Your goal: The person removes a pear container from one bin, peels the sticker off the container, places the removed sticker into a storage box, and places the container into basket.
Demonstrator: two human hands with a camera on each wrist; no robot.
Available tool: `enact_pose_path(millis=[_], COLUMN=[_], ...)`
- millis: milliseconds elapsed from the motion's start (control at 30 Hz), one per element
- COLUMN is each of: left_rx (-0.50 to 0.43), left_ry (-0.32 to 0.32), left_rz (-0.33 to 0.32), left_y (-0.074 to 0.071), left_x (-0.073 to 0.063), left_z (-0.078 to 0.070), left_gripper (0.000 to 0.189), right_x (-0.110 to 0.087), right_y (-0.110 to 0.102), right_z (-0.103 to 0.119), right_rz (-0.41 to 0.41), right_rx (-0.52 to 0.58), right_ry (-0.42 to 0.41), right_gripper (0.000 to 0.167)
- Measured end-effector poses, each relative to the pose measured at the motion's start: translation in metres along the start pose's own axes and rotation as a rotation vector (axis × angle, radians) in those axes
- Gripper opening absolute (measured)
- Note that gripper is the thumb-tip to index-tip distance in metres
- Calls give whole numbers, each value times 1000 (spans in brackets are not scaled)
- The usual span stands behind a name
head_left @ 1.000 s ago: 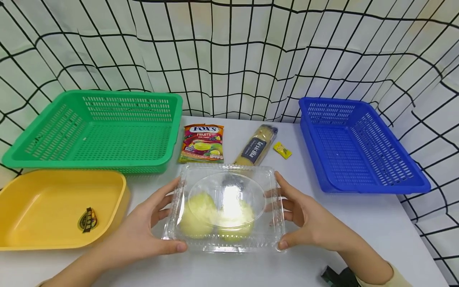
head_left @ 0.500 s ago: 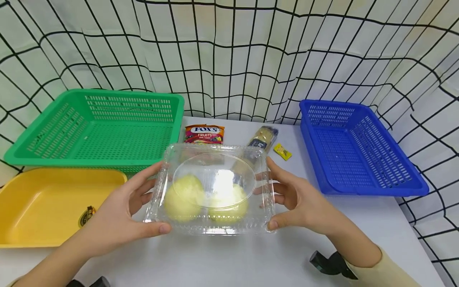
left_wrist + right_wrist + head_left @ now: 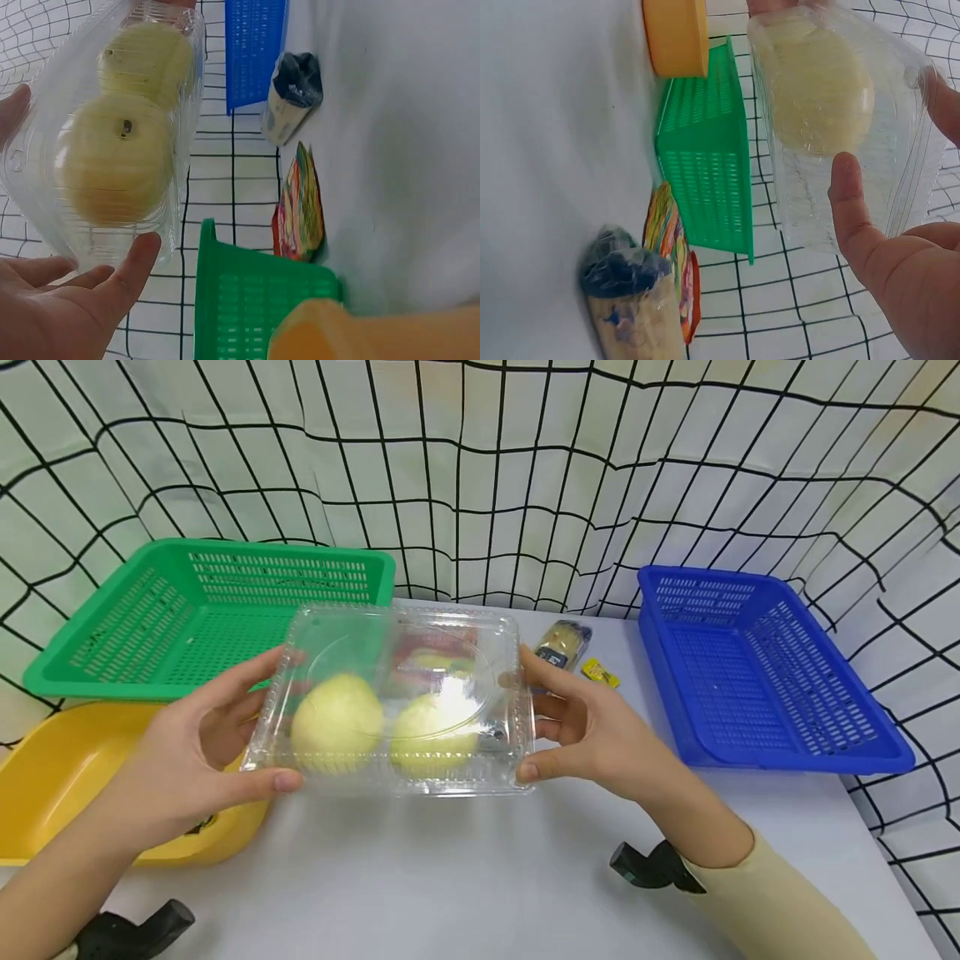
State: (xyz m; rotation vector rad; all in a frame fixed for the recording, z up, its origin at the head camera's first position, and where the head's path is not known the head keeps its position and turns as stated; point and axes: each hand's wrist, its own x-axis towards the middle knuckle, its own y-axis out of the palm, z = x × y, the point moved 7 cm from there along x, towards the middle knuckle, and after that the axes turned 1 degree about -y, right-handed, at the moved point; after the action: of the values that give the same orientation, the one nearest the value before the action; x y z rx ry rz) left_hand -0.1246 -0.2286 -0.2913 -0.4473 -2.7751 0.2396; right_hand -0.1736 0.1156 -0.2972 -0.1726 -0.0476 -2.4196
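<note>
A clear plastic clamshell box (image 3: 465, 787) is held up off the table, slightly tilted. Two round pale-yellow fruits, like pears, lie side by side in it: one on the left (image 3: 337, 720), one on the right (image 3: 435, 739). My left hand (image 3: 198, 752) grips the box's left end, thumb at the front edge and fingers round the far side. At the opposite end, my right hand (image 3: 592, 727) holds it the same way. Both wrist views show the fingers on the box walls, and the left wrist view shows a dark stem end on each fruit.
A green basket (image 3: 247, 539) stands back left, a yellow tub (image 3: 45, 777) in front of it, and a blue basket (image 3: 780, 760) at right. Behind the box lie a Fox's candy bag (image 3: 300, 210), a pasta packet (image 3: 564, 642) and a small yellow sachet (image 3: 600, 672). Black netting borders the table.
Both hands have lifted the clamshell box and carried it to the left and farther back. It now overlaps the green basket's corner and the candy bag in the head view.
</note>
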Motion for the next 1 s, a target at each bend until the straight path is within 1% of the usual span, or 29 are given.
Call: enact_pose_path(millis=[33,100,233,367,500,567,800,933,1000], left_rx=[-31,-56,-113,-170,-115,-79,-138,-136,-146], left_ry=[15,36,67,77,51,39,46,50,51], left_rz=[1,-4,-15,-30,-93,-123,-162,-201,-217], left_y=[-5,-16,-36,-53,-73,-83,-114,-130,-138], left_x=[1,4,10,16,19,21,23,25,27], left_z=[-1,-2,-1,4,9,11,21,26,29], left_gripper=[111,110,107,103,98,95,85,80,79], right_x=[5,17,41,60,75,83,113,129,136], right_y=[2,5,11,13,14,15,25,30,32], right_z=[1,3,6,6,4,4,4,5,6], right_rz=[1,-1,8,-10,-49,-57,-56,-39,-36], right_rx=[-1,-9,10,22,-29,-51,-81,-86,-113], right_ry=[1,4,-7,26,54,50,44,48,53], right_gripper=[116,113,107,104,104,104,101,100,100])
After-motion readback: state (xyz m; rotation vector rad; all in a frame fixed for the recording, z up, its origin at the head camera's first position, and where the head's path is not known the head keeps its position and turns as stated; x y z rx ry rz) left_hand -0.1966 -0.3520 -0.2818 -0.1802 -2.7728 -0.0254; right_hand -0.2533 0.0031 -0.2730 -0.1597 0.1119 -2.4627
